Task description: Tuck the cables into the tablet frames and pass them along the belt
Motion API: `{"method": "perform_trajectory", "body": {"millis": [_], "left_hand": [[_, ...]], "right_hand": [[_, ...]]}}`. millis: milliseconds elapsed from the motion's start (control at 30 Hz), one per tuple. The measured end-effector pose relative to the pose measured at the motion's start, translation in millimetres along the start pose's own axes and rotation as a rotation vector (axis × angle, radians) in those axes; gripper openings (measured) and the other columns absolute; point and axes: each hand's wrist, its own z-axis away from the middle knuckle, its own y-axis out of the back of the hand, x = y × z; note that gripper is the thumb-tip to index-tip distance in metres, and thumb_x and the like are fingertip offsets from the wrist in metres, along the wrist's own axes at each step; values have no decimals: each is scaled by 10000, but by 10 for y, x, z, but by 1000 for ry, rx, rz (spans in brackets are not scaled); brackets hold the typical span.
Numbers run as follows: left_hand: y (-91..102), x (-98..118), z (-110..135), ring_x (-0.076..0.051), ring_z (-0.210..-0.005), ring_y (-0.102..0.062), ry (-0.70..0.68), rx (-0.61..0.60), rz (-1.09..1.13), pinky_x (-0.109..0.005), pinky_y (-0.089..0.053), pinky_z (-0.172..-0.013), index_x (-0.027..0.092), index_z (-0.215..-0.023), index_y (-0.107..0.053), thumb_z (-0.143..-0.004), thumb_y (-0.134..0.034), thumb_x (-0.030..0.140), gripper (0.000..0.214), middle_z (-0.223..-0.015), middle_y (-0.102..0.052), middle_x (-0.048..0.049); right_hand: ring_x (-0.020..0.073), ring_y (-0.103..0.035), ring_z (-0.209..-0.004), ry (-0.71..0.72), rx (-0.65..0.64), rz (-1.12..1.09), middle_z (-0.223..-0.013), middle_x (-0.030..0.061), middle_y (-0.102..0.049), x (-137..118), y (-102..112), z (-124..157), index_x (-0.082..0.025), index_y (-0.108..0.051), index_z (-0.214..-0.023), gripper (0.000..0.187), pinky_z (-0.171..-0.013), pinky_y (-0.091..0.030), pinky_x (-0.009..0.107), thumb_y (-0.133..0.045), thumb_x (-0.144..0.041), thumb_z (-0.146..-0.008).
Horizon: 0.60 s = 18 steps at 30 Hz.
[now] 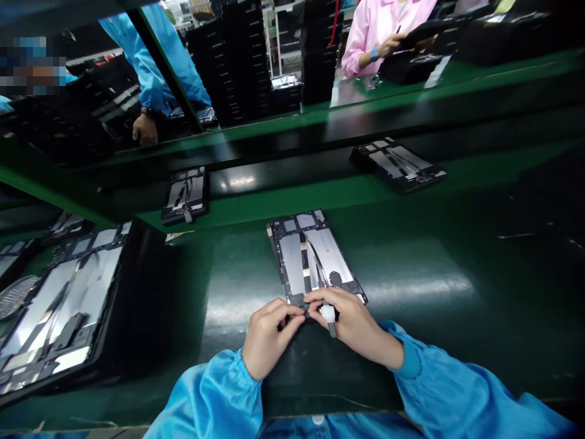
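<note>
An opened tablet (pixel 295 262) lies on the green bench in front of me, its silvery battery plates and dark flat cables exposed. Both hands meet at its near edge. My left hand (pixel 272 335) is closed, thumb and forefinger pinched at that edge; whatever is between them is too small to name. My right hand (pixel 354 323) is closed too, its fingertips pressed together over the tablet's lower end, hiding what they grip. A slim piece with a white and grey end (pixel 331 328) shows against the right palm; I cannot tell its kind.
Another opened tablet (pixel 68 299) rests on a black stack at left. More lie toward the back, at left (pixel 185 192) and right (pixel 397 163). Tall black tray stacks (pixel 233 67) stand behind the green ledge. Co-workers in blue (pixel 158 55) and pink (pixel 370 30) stand opposite.
</note>
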Motion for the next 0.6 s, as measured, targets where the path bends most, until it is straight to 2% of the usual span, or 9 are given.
{"method": "perform_trajectory", "body": {"millis": [267, 367, 467, 533, 600], "left_hand": [[18, 60, -17, -111, -675, -576, 5, -68, -169, -211, -458, -610, 228, -872, -686, -940, -574, 280, 141, -812, -598, 2], [29, 70, 38, -135, -742, -599, -161, -25, -407, -223, -470, -621, 226, -931, -677, -980, -506, 269, 183, -841, -614, -15], [66, 53, 127, -169, -804, -600, -393, 6, -704, -257, -488, -626, 193, -1111, -645, -1003, -407, 178, 262, -958, -651, -60], [98, 23, 175, -178, -846, -599, -471, -9, -786, -276, -508, -649, 161, -1215, -600, -1008, -353, 141, 323, -1056, -657, -91], [124, -19, 201, -174, -863, -596, -494, -18, -778, -285, -520, -682, 157, -1265, -571, -1011, -348, 136, 339, -1114, -653, -97]], "right_hand": [[225, -645, -867, -22, -40, 0, -865, 25, -704, -13, -25, 21, -227, -608, -1083, 295, -783, -497, 364, -552, -47, -857], [224, -628, -844, 17, -40, 36, -872, 29, -690, 0, -55, 38, -232, -606, -1103, 341, -763, -491, 361, -520, -16, -855], [221, -614, -824, 56, -34, 83, -880, 34, -682, 15, -74, 54, -232, -606, -1120, 379, -746, -487, 354, -503, 10, -847], [224, -611, -821, 63, -31, 106, -901, 44, -684, 25, -80, 63, -232, -609, -1127, 387, -737, -491, 355, -502, 12, -846], [226, -609, -817, 65, -33, 115, -928, 54, -686, 34, -80, 69, -235, -609, -1132, 389, -731, -495, 358, -502, 10, -849]]}}
